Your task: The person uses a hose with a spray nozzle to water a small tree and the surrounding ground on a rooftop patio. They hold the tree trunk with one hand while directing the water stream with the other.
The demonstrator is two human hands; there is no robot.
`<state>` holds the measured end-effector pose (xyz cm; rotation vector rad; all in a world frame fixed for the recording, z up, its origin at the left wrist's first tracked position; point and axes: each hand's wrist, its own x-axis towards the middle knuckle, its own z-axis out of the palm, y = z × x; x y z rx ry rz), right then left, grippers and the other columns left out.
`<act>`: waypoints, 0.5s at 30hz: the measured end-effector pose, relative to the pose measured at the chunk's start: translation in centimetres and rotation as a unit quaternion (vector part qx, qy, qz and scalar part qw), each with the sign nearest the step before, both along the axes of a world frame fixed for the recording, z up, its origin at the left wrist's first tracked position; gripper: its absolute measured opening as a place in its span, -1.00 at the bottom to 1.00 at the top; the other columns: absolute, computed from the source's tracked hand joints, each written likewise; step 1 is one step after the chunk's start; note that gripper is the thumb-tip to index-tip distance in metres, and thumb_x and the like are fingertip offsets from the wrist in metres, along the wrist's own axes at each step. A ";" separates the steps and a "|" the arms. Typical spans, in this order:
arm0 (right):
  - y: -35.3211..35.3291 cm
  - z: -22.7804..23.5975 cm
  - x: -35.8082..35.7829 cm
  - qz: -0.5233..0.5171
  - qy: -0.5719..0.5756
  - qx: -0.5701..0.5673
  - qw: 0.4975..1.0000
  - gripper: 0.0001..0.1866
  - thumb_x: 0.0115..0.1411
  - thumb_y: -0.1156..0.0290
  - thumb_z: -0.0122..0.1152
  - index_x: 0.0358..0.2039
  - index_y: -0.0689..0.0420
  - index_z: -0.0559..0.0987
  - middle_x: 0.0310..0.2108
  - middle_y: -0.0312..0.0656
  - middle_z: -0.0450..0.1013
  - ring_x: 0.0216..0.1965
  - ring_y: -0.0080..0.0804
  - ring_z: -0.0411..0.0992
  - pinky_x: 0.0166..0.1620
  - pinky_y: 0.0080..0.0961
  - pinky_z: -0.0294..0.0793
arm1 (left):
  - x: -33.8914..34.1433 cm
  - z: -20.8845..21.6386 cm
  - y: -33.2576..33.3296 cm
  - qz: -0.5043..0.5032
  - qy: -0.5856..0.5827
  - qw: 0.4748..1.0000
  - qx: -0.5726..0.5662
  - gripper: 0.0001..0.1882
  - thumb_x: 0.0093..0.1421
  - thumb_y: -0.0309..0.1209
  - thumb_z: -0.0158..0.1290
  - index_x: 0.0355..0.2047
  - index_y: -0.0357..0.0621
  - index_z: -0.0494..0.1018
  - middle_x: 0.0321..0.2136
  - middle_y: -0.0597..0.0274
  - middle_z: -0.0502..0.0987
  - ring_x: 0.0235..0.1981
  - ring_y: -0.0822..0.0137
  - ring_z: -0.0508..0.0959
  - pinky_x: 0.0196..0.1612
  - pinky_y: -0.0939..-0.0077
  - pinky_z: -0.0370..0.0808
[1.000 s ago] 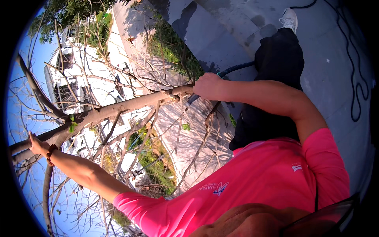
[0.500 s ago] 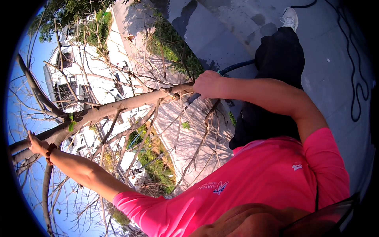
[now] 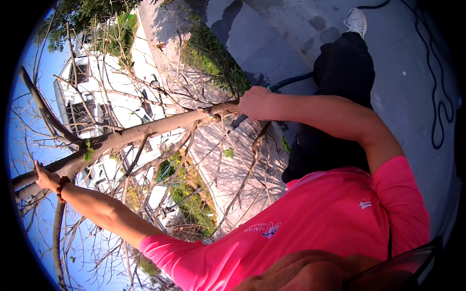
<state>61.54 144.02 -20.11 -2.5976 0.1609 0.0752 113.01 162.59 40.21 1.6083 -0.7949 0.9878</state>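
A thick bare tree branch [image 3: 141, 131] slants from the far left toward the middle and ends beside my right hand. My left hand [image 3: 46, 178], with a dark beaded bracelet at its wrist, is closed against the branch where it forks at the left; its thumb points up and the other fingers are mostly hidden. My right hand [image 3: 256, 103] grips a dark hose [image 3: 292, 79], fingers wrapped round it at the branch's near end. From below that fist a dark, tapered tip [image 3: 237, 122] sticks out toward the lower left.
Thin twigs spread around the branch, over a paved path [image 3: 208, 150] and green shrubs. White buildings [image 3: 109, 92] stand at the left. My leg and white shoe [image 3: 357, 22] are on a grey floor with wet patches; a looped dark line [image 3: 434, 97] lies at the right.
Almost nothing differs. The dark tip below my right hand has shifted very slightly; both hands stay in the same places.
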 end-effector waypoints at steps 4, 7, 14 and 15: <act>0.1 -0.5 0.2 -0.069 -0.075 -0.032 0.994 -0.89 0.08 0.32 0.31 -0.46 0.07 0.70 -0.42 -0.17 0.62 -0.32 -0.17 0.62 -0.34 -0.20 0.59 | -0.1 1.5 1.6 0.008 -0.018 1.000 0.019 -0.56 -0.04 -0.39 0.47 -0.31 -0.48 0.51 -0.35 0.04 0.62 -0.36 0.28 0.58 -0.23 0.39 0.53; 1.5 -1.7 -0.1 -0.020 -0.032 -0.051 0.998 -0.90 0.07 0.33 0.32 -0.48 0.06 0.69 -0.42 -0.17 0.62 -0.31 -0.18 0.62 -0.35 -0.20 0.60 | 0.5 1.2 1.1 -0.007 -0.017 1.000 0.012 -0.56 -0.05 -0.40 0.47 -0.31 -0.48 0.51 -0.36 0.05 0.62 -0.36 0.29 0.57 -0.25 0.39 0.53; 1.4 -0.6 -0.1 0.040 0.027 -0.021 0.999 -0.91 0.06 0.34 0.31 -0.46 0.03 0.70 -0.41 -0.21 0.62 -0.31 -0.21 0.62 -0.35 -0.22 0.60 | 0.5 1.2 1.4 -0.025 -0.021 0.999 0.025 -0.60 -0.02 -0.43 0.45 -0.31 -0.47 0.51 -0.36 0.06 0.61 -0.36 0.28 0.57 -0.24 0.37 0.54; 0.9 -0.3 -0.1 0.010 0.016 -0.016 1.000 -0.91 0.07 0.35 0.30 -0.45 0.03 0.71 -0.41 -0.21 0.63 -0.30 -0.21 0.62 -0.35 -0.23 0.60 | 0.4 0.8 0.8 -0.013 -0.017 1.000 0.005 -0.59 -0.02 -0.41 0.45 -0.31 -0.46 0.52 -0.36 0.06 0.62 -0.36 0.27 0.58 -0.23 0.36 0.53</act>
